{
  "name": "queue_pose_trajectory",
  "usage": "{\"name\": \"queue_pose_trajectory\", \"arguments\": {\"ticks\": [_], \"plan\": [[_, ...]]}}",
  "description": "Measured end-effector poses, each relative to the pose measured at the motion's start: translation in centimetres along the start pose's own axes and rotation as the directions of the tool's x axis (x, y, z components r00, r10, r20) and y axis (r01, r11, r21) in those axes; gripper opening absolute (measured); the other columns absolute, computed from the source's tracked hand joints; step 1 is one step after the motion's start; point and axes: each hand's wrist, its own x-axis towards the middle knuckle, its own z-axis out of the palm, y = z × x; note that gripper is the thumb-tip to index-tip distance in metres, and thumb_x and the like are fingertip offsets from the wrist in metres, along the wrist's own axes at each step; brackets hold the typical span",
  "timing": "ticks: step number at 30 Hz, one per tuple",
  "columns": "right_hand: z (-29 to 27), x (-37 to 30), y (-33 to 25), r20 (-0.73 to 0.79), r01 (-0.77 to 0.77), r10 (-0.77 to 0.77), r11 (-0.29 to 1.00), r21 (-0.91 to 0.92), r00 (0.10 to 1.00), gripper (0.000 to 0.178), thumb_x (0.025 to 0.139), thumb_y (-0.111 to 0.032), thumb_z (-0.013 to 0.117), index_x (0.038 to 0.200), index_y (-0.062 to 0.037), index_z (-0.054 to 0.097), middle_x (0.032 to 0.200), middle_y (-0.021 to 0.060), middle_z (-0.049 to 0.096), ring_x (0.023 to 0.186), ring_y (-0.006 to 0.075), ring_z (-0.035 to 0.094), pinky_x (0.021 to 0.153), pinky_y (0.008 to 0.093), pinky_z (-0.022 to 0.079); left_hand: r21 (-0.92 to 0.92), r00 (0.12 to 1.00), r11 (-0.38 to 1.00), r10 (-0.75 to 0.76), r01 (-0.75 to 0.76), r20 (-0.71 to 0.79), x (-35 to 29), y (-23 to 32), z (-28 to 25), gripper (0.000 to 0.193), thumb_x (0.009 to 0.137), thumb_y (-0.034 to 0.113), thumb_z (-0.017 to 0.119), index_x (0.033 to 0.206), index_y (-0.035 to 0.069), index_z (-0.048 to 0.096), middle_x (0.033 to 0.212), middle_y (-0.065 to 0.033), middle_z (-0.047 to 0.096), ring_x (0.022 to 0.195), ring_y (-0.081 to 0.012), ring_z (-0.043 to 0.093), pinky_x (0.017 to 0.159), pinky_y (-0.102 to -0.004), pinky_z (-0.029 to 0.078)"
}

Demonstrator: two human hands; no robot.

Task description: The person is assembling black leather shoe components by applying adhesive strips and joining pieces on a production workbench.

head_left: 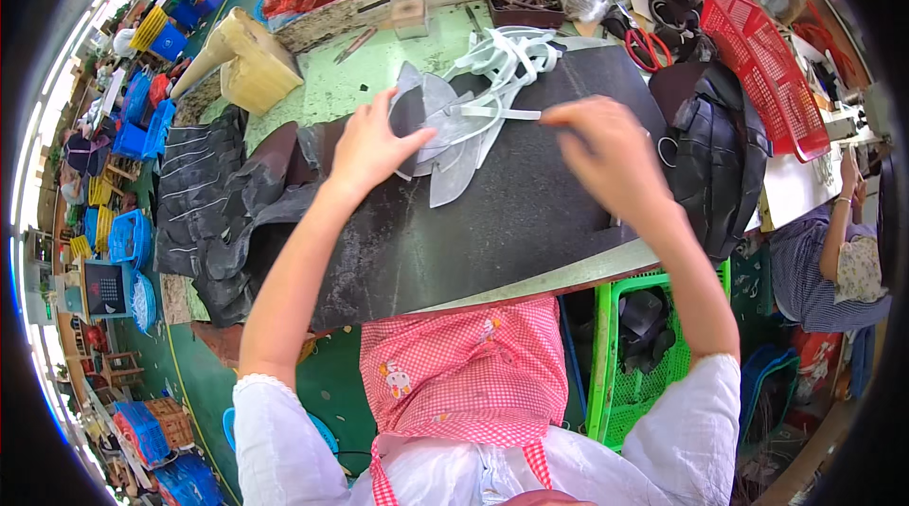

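Note:
Several pale grey, leaf-shaped pieces (456, 175) lie overlapped on a black sheet (445, 250) that covers much of the bench. My left hand (371, 151) is at their left edge, its thumb over one piece and its fingers at the edge, partly hidden. A tangle of thin white straps (511, 56) lies just beyond. From the pieces a white strap (507, 113) stretches right to my right hand (606, 151), whose fingertips pinch its end. That hand is slightly blurred.
Black strappy pieces lie left (204, 194) and right (710, 156). Behind are a yellowish block-shaped tool (258, 66), a dark tray (524, 6), red-handled scissors (649, 50) and a red basket (757, 66). A green crate (606, 364) stands below; another person (819, 265) sits at right.

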Motion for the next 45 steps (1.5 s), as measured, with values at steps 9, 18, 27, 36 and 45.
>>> {"name": "queue_pose_trajectory", "arguments": {"ticks": [9, 18, 27, 36, 45], "plan": [[4.9, 5.1, 4.4, 0.062, 0.213, -0.204, 0.924, -0.319, 0.977, 0.025, 0.076, 0.003, 0.063, 0.092, -0.0133, 0.072, 0.100, 0.0033, 0.072, 0.110, 0.0255, 0.064, 0.112, 0.0472, 0.033, 0.148, 0.999, 0.989, 0.025, -0.019, -0.038, -0.7, 1.8, 0.9, 0.052, 0.084, 0.027, 0.070, 0.133, 0.008, 0.067, 0.121, -0.0189, 0.063, 0.111, -0.0349, 0.066, 0.094, -0.0444, 0.055], [3.2, 4.5, 0.5, -0.022, 0.096, -0.103, 0.972, -0.213, 0.994, 0.041, 0.077, 0.004, 0.062, 0.115, -0.0073, 0.071, 0.119, 0.0111, 0.071, 0.117, 0.0310, 0.063, 0.106, 0.0413, 0.043, 0.268, 0.982, 0.955, 0.157, -0.124, -0.106, -0.7, 1.3, 0.7, 0.025, 0.087, 0.020, 0.073, 0.106, 0.004, 0.069, 0.082, -0.0191, 0.073, 0.081, -0.0382, 0.072, 0.074, -0.0480, 0.058], [9.1, 5.8, -7.4, 0.093, -0.084, 0.055, 0.934, 0.348, 0.994, 0.053, 0.087, -0.017, 0.080, 0.135, -0.0049, 0.061, 0.132, 0.0147, 0.066, 0.118, 0.0316, 0.064, 0.097, 0.0410, 0.053, -0.771, 0.981, 0.633, 0.096, 0.069, 0.166, -7.4, -2.1, -8.1, 0.010, 0.096, 0.012, 0.074, 0.099, 0.003, 0.070, 0.081, 0.0035, 0.069, 0.073, -0.0008, 0.055, 0.064, -0.0226, 0.043], [8.3, 5.8, -6.3, 0.550, -0.646, 0.341, 0.453, 0.615, 0.762, 0.019, 0.099, -0.017, 0.069, 0.111, -0.0025, 0.064, 0.088, 0.0110, 0.075, 0.076, 0.0178, 0.071, 0.068, 0.0326, 0.056, 0.210, 0.916, 0.899, 0.399, -0.383, -0.039, -12.4, -9.3, -11.1, 0.059, 0.070, 0.000, 0.074, 0.128, 0.011, 0.070, 0.126, -0.0072, 0.067, 0.122, -0.0273, 0.060, 0.107, -0.0403, 0.049], [15.4, 6.8, -14.1, 0.486, -0.484, 0.104, -0.050, 0.874, 0.868, 0.039, 0.103, -0.025, 0.050, 0.127, 0.0045, 0.053, 0.123, 0.0224, 0.070, 0.108, 0.0300, 0.072, 0.099, 0.0408, 0.054, -0.886, 0.883, 0.432, -0.465, 0.168, -0.060, -9.2, -17.1, -8.6, 0.036, 0.103, 0.029, 0.064, 0.119, -0.003, 0.070, 0.109, -0.0105, 0.076, 0.090, -0.0205, 0.074, 0.082, -0.0340, 0.056]]}}
